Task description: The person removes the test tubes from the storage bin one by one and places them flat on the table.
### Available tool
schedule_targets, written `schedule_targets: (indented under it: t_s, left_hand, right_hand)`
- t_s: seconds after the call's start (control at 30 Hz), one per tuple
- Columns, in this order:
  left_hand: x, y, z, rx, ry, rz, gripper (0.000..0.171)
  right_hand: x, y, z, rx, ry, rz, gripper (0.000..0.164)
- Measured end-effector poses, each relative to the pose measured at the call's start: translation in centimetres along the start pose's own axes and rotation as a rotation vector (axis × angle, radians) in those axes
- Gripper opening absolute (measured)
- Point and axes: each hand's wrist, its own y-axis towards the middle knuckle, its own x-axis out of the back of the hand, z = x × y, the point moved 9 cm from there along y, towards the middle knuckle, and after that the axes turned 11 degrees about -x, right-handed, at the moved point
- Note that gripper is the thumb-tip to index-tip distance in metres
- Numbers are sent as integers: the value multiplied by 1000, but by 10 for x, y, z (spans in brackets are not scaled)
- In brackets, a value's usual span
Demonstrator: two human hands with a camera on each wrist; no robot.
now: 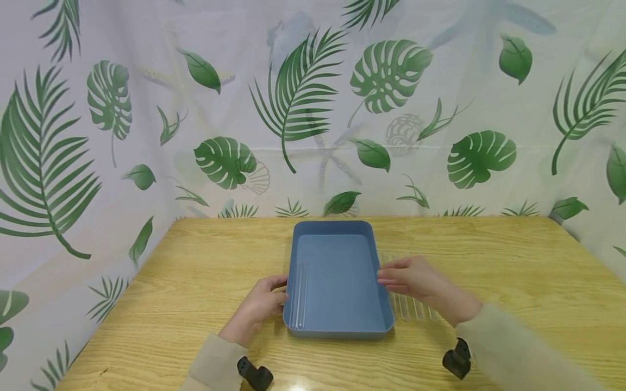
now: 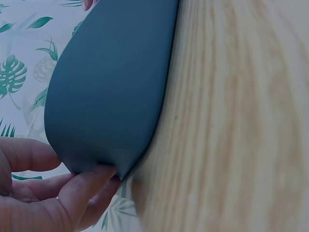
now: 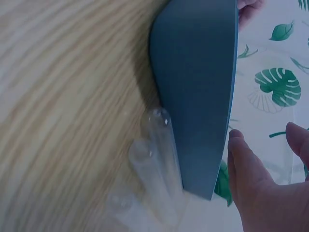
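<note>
A blue rectangular tray sits on the wooden table between both hands. My left hand touches the outside of its left wall, fingertips near the front corner; in the left wrist view the left fingers rest against that corner. My right hand is extended at the right wall, fingertips right at the rim, with nothing held. Inside the tray, clear glass-like tubes lie lengthwise along the left side. Several more clear, round-ended tubes lie beside the right wall, partly hidden beneath my right hand in the head view.
The wooden table extends to both sides of the tray. A white cloth backdrop printed with green leaves hangs behind and along the left side. Small black wrist devices sit at the sleeves.
</note>
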Motion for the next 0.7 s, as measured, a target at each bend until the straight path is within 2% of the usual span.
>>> schedule_targets:
  t_s: [0.4, 0.7]
  left_hand:
    - [-1, 0, -1, -13, -20, 8, 45]
    - [0, 1, 0, -20, -13, 9, 45]
  right_hand:
    - [-41, 20, 4, -26, -9, -12, 47]
    - [-60, 27, 4, -31, -11, -23, 42]
